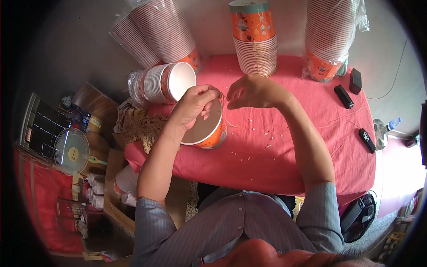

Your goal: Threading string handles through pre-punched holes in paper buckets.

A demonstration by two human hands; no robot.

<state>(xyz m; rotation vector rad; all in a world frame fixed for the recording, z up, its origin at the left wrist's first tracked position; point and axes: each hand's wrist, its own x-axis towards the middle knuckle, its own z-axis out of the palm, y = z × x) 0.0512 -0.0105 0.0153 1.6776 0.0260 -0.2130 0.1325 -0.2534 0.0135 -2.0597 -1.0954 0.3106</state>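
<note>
The left hand (195,103) is closed around the rim of one orange paper cup (207,129), which lies tilted on the red tablecloth (284,151) with its white inside facing the person; the right hand (251,92) is pinched shut on a thin string (224,99) just beside that rim, thumb and finger pressed together, so the two hands almost touch above the cup. Five stacks of cups stand or lie along the far side of the table: two wrapped stacks (153,33) leaning at the far left, one wrapped stack on its side (162,82) just behind the left hand, one upright unwrapped stack (254,38) in the middle with a bundle of strings (263,60) hanging down its front, and one wrapped stack (331,38) at the far right. Three small black devices (343,96) lie well apart from the hands on the right side of the cloth; many tiny white beads (267,142), too many to count, are scattered over the cloth near the cup. One small fan (71,151) stands on the floor at the left; a heap of tan cord (144,124) rests at the table's left edge.
</note>
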